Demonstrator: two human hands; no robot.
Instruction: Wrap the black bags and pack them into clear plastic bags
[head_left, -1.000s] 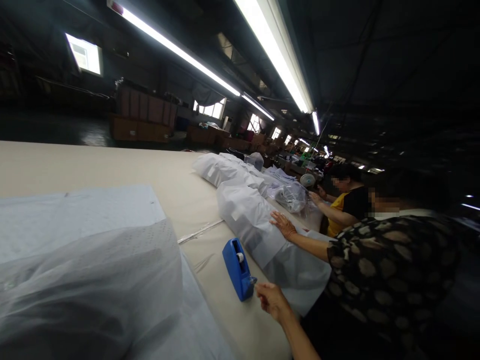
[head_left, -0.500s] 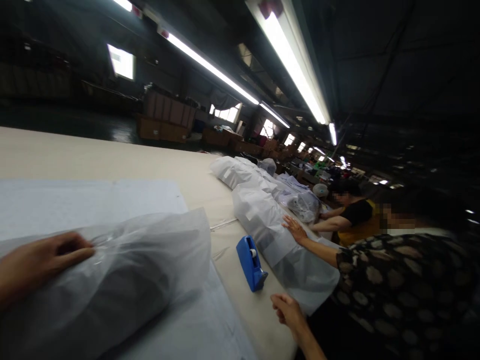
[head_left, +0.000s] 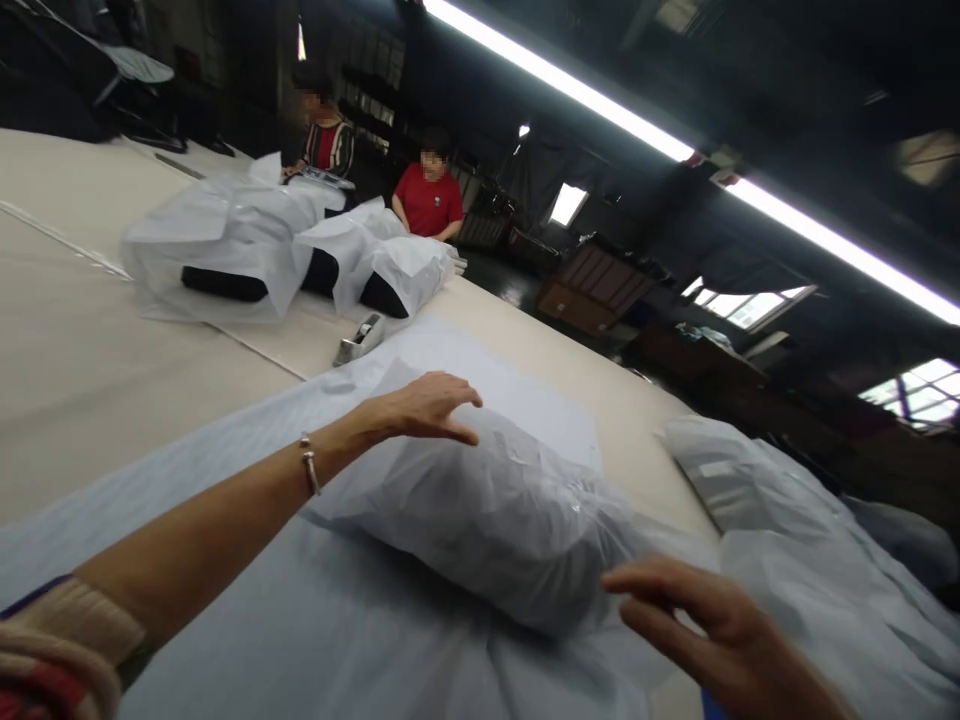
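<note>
A translucent white plastic bag [head_left: 487, 520], bulging around something dark, lies in front of me on thin white sheeting [head_left: 360, 620]. Shiny strips show on its right part. My left hand [head_left: 435, 408], with a bracelet at the wrist, is over the bag's upper left side, thumb and fingers apart and nothing between them. Whether it touches the plastic I cannot tell. At the bag's right end is my right hand [head_left: 697, 610], fingers slightly bent, thumb and forefinger apart, holding nothing I can see. A sliver of something blue [head_left: 712, 706] shows beside it at the bottom edge.
More plastic-wrapped bundles [head_left: 810, 570] lie along the table's right side. Beyond my left hand, a grey tape dispenser [head_left: 358, 340] stands before several bagged dark items [head_left: 225, 240]. Two people, one in a red shirt [head_left: 431, 200], are at the far side of the pale table [head_left: 90, 400].
The view has swung left, bringing the far bundles and two people into sight. My left hand has left the bag's gathered part; my right hand has moved from near the blue tape dispenser to the bag's end.
</note>
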